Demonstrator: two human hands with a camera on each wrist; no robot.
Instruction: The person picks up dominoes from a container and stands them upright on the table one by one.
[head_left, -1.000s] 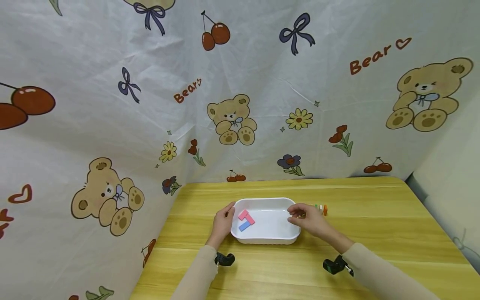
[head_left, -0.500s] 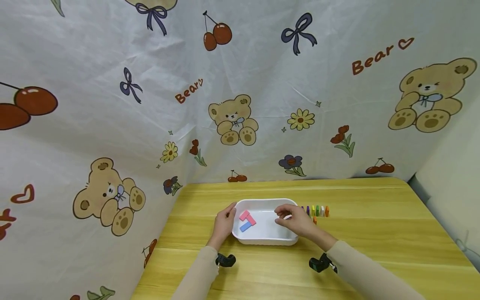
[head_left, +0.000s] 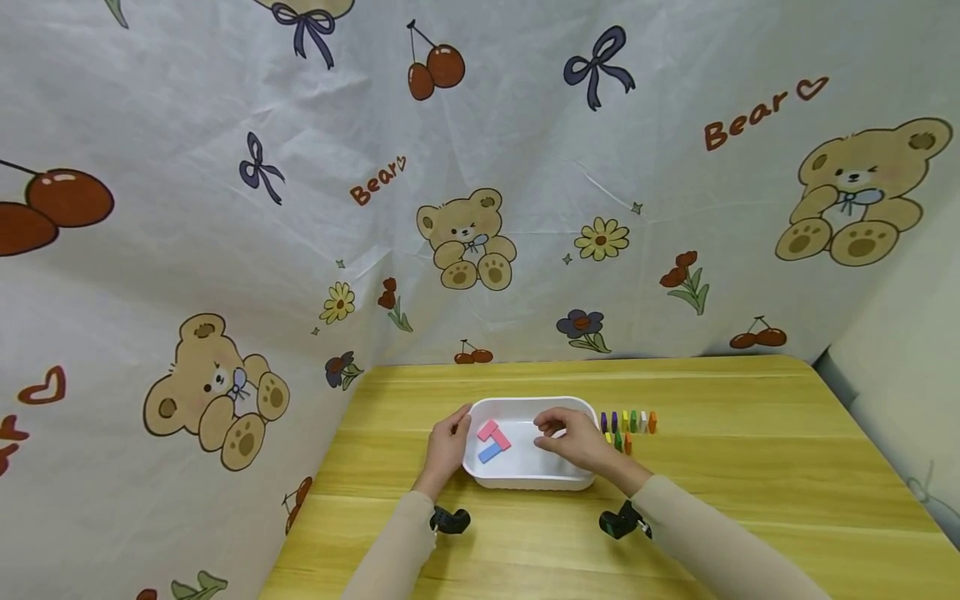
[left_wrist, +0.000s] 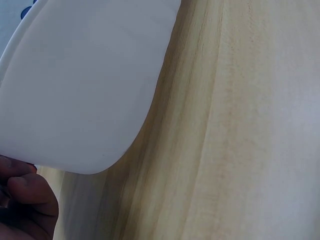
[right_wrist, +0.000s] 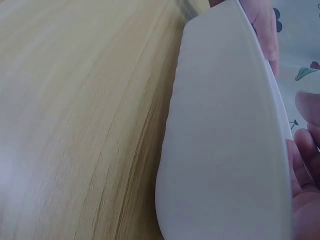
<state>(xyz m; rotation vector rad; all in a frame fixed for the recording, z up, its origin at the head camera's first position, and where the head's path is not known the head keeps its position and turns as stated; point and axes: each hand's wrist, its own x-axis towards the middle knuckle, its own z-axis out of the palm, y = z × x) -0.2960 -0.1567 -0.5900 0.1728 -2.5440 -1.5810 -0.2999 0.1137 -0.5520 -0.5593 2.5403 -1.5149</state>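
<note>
A white plastic tray (head_left: 573, 481) stands on the table, with two pink blocks (head_left: 488, 429) and a blue block (head_left: 490, 452) lying at its left end. My left hand (head_left: 446, 450) grips the tray's left rim; in the left wrist view its bent fingers (left_wrist: 32, 192) are at the tray's corner. Over the right half of the tray hovers my right hand (head_left: 576, 439), its fingers bent loosely and a gap between thumb and forefinger. No block shows in it, and the right wrist view has part of that hand (right_wrist: 307, 165) behind the tray wall.
Right of the tray, small upright blocks (head_left: 633, 421) in purple, yellow, green, white and orange form a row. A shorter row (head_left: 618, 442) of yellow, green and orange stands nearer, partly by my right wrist. A printed bear cloth (head_left: 525, 325) hangs behind the wooden table (head_left: 750, 467).
My right hand has moved left from the tray's right rim to over its inside, uncovering the upright blocks behind it. My left hand and the pink and blue blocks have stayed put.
</note>
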